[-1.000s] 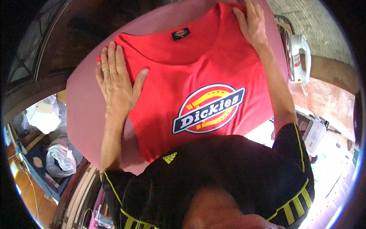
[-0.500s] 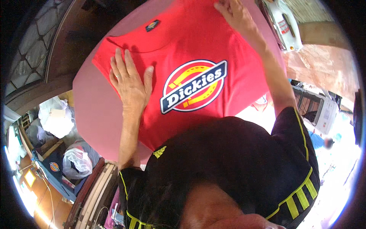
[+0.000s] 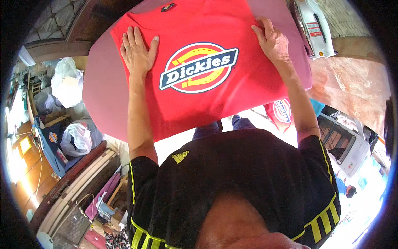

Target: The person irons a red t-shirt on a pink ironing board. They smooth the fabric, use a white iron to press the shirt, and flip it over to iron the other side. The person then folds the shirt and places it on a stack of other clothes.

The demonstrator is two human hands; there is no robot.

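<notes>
A red T-shirt point(image 3: 244, 83) with a large round printed badge is spread over a pink padded ironing board point(image 3: 105, 97). My left hand point(image 3: 139, 54) lies flat on the shirt near its left edge, below the neckline, fingers stretched and thumb apart. Toward the shirt's right edge rests my right hand point(image 3: 275, 45), its thumb and index finger apart and the other fingers bent. I see no cloth pinched in it. A small dark neck label point(image 3: 168, 7) shows at the far end of the shirt.
A white iron point(image 3: 317, 33) stands at the far right. Another red printed piece point(image 3: 282, 112) hangs below the board's near right edge. White plastic bags point(image 3: 66, 83) and stacked boards point(image 3: 74, 186) are on the left; a white appliance point(image 3: 344, 145) stands at right.
The red shirt has shifted toward me, its lower edge now straighter along the board. My right hand has come nearer from the far end; my left hand has slid slightly away from me.
</notes>
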